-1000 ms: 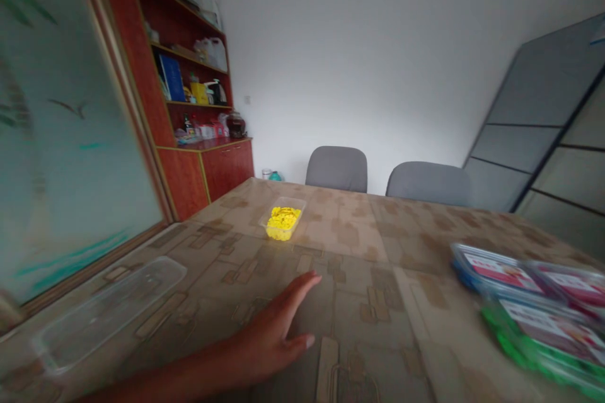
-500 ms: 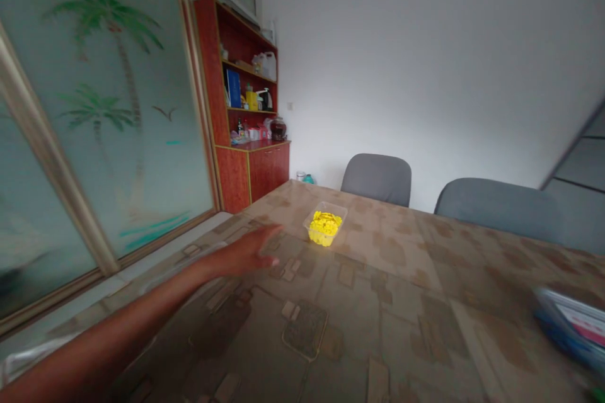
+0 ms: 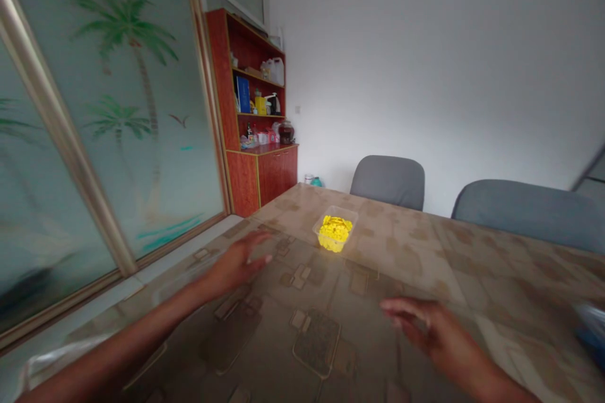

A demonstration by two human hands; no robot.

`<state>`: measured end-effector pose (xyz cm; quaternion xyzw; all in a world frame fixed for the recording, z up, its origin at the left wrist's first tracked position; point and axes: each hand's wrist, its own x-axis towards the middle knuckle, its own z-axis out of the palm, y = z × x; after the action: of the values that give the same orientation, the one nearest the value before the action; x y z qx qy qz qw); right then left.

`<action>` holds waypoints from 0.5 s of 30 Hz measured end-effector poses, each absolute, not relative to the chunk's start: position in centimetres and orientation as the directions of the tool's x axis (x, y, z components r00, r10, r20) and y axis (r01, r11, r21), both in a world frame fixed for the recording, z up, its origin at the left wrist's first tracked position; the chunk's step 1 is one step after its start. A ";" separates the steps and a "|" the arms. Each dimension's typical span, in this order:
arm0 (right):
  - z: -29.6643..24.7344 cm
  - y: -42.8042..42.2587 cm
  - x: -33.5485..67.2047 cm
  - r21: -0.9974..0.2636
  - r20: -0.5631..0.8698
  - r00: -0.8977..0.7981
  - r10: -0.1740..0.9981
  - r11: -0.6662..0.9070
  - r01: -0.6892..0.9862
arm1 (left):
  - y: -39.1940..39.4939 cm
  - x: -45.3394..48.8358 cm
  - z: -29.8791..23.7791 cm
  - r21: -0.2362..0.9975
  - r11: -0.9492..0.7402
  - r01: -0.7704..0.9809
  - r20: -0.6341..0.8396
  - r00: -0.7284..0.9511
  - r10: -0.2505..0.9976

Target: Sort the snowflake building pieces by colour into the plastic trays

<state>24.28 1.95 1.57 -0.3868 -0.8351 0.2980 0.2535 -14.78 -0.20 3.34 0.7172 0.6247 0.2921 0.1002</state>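
1. The right hand [image 3: 437,334] is the nearer one, its fingers loosely curved, thumb apart, nothing held. It looks best kept low and relaxed, so its fingertips can meet a side wall squarely.
2. Under the left forearm, at the lower left, lies a clear plastic piece [image 3: 70,349], blurred and partly hidden. The arm would do well to pass over it without dragging; whether they touch cannot be told.
3. The left hand [image 3: 231,269] reaches farther across the table [image 3: 378,264], fingers extended and thumb parted, also without a hold. Bringing both hands level would make any contact even.
4. The clear tub [image 3: 354,220] stands upright beyond both hands, right of the left fingertips, apart from either hand. It is filled with small yellow pieces [image 3: 335,230], and no lid shows on it. Its walls look thin, so light, matched pressure low on opposite sides should suit better than a squeeze, and keeping it level should prevent spills.
5. Farther back, the grey chairs [image 3: 387,179] stand beyond the table edge, well clear of the reach.
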 end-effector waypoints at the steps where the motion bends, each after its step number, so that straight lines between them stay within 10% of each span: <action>1: 1.7 2.2 23.4 -0.727 0.198 -0.574 0.795 0.511 0.458 | 0.8 -13.1 3.5 0.538 -0.200 0.819 0.284 0.047 0.958; 15: 1.6 3.9 24.9 -0.816 0.239 -0.422 0.874 0.417 0.401 | 12.8 -1.8 3.8 0.455 -0.012 0.890 0.186 -0.082 0.979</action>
<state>24.92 3.94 1.56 -0.4146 -0.7691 0.3459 0.3419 -1.78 12.83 3.76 0.6710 0.6966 0.2361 0.0940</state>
